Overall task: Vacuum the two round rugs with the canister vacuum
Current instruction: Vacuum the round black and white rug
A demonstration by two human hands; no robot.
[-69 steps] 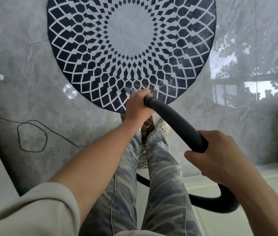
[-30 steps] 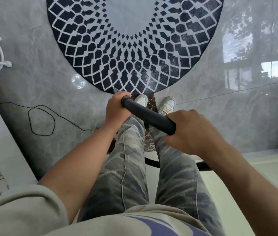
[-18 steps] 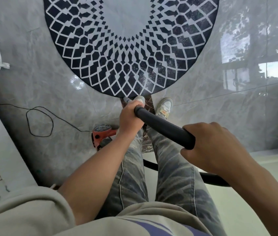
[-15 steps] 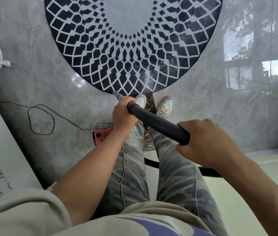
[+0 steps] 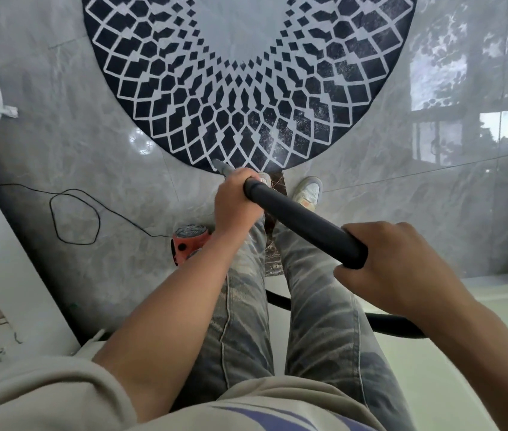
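As left hand (image 5: pixel 235 203) and right hand (image 5: pixel 402 269) grip the hose (image 5: pixel 302 225), nozzle (image 5: pixel 221 168) meets the rug (image 5: pixel 184 88).

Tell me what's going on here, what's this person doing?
A person stands at the near edge of a round black-and-white rug, holding a black vacuum hose with both hands. The left hand grips its front end, the right hand grips it further back. The grey nozzle tip sits right at the rug's near rim. An orange-red unit, likely the canister, rests on the tiled floor beside the left leg, with a thin black cord looped nearby.
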